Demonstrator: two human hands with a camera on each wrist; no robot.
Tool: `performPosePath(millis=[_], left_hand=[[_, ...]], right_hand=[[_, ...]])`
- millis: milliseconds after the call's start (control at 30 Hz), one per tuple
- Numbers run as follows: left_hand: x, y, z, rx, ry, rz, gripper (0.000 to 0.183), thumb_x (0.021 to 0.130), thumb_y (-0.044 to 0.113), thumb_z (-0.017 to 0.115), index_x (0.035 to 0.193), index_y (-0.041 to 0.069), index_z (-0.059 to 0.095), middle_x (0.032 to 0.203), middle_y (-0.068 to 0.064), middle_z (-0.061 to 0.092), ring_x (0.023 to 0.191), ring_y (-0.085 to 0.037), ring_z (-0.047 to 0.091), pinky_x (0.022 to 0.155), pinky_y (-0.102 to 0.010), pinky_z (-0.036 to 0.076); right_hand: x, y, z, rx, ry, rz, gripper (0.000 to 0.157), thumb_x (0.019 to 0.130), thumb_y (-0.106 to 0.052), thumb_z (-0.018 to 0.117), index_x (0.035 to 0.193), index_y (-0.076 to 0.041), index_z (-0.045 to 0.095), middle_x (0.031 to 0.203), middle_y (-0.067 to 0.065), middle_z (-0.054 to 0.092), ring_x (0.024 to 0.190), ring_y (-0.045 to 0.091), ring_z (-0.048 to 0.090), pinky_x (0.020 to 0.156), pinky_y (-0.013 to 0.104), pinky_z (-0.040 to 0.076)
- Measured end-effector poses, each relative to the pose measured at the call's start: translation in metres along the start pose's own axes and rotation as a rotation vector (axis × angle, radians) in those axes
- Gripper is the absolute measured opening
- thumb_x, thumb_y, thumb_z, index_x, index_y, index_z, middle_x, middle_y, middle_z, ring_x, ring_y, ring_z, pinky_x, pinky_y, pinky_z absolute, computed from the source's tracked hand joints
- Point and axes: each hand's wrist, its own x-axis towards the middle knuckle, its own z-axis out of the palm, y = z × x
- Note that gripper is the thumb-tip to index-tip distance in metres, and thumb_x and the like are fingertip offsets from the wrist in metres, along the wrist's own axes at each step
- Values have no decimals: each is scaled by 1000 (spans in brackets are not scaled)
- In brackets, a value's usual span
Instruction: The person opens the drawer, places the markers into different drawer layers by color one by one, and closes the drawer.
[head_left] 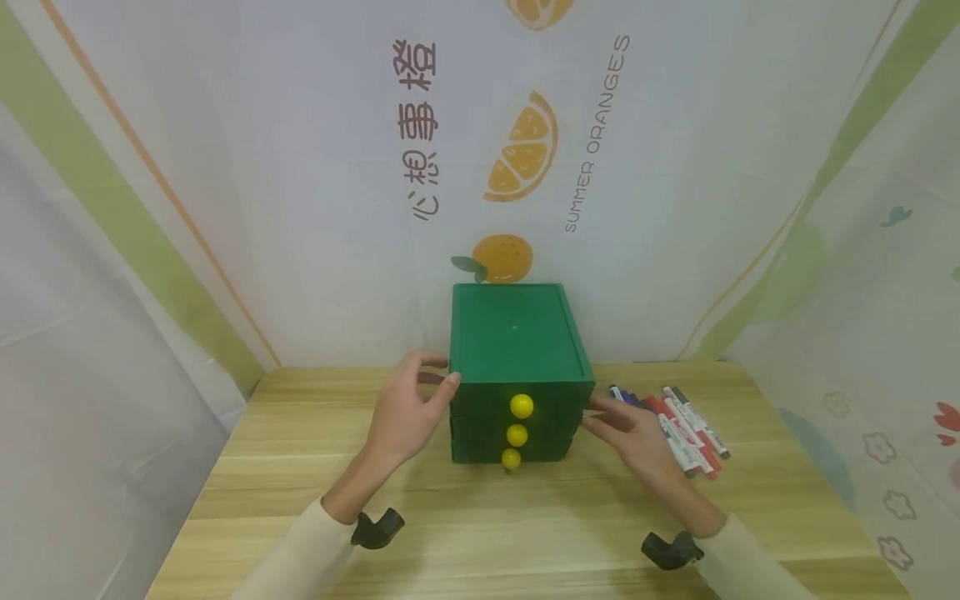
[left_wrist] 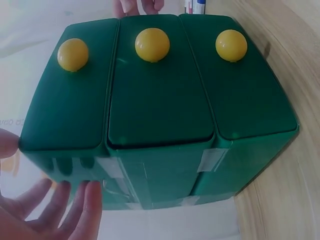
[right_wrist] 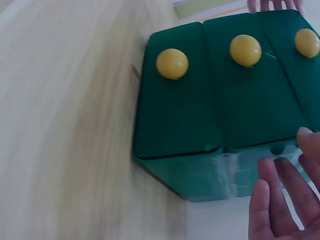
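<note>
A green box with three stacked drawers (head_left: 480,425) stands on the table, a round yellow knob (head_left: 522,406) on each drawer front. My left hand (head_left: 408,412) is at the box's left side, its thumb by the upper front corner and its fingers loosely spread along the wall. On the opposite side, my right hand (head_left: 637,442) has relaxed fingertips close to the right wall; whether they touch it I cannot tell. The drawers look closed in both wrist views. Strips of clear tape (left_wrist: 212,159) show on the box's side in the left wrist view.
Several markers (head_left: 686,429) in red, blue and black lie on the wooden table (head_left: 480,533) just right of my right hand. A white curtain (head_left: 337,208) printed with oranges hangs behind the box, and similar sheets enclose both sides.
</note>
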Motion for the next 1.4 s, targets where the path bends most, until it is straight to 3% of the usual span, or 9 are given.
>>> performPosePath(millis=[133, 433, 633, 867, 1100, 1200, 1400], left_hand=[[-2, -1, -7, -37, 8, 40, 30, 106, 23, 74, 129, 3, 69, 128, -11, 72, 112, -32, 75, 87, -48, 66], [-2, -3, -17, -52, -26, 105, 14, 104, 15, 78, 116, 9, 75, 114, -5, 77, 103, -28, 76, 88, -50, 65], [-1, -3, -16, -24, -42, 103, 13, 105, 19, 77, 114, 10, 76, 109, -4, 77, 99, -25, 76, 87, -48, 65], [-1, -4, -15, -23, -45, 100, 11, 105, 18, 77, 112, 11, 74, 107, -3, 76, 97, -23, 76, 86, -47, 65], [-2, -4, -15, -26, -52, 87, 11, 105, 19, 77, 112, 11, 74, 107, -2, 76, 96, -22, 76, 86, -46, 65], [-2, -5, -14, -22, -50, 82, 11, 105, 19, 77, 112, 11, 74, 108, -3, 75, 97, -22, 76, 87, -46, 65], [-2, -5, -13, -22, -47, 79, 11, 105, 19, 77, 112, 11, 74, 108, -3, 75, 98, -26, 77, 87, -47, 65]], right_hand=[[-1, -5, -5, -49, 22, -65, 33, 104, -17, 81, 136, -14, 77, 128, 2, 79, 108, 15, 77, 92, 28, 62], [-8, -27, -8, -158, 130, -249, 21, 96, -1, 84, 116, -6, 80, 99, 5, 81, 84, 7, 75, 74, 23, 62], [-12, -47, 3, -212, 78, -355, 18, 95, 1, 83, 110, -7, 80, 93, -6, 79, 78, 7, 72, 67, 23, 60], [-7, -58, 26, -214, 40, -448, 19, 92, 1, 85, 108, -7, 80, 91, -6, 79, 70, 5, 65, 59, 24, 55], [-1, -66, 49, -211, 73, -410, 12, 94, -5, 87, 104, -9, 80, 86, -8, 77, 67, 4, 65, 58, 25, 57], [-1, -72, 58, -183, 68, -306, 10, 97, -13, 86, 104, -8, 81, 85, -7, 78, 68, 7, 69, 61, 26, 59], [-1, -80, 71, -13, 22, -70, 21, 103, -21, 81, 109, -1, 82, 86, 2, 80, 68, 23, 75, 63, 31, 63]])
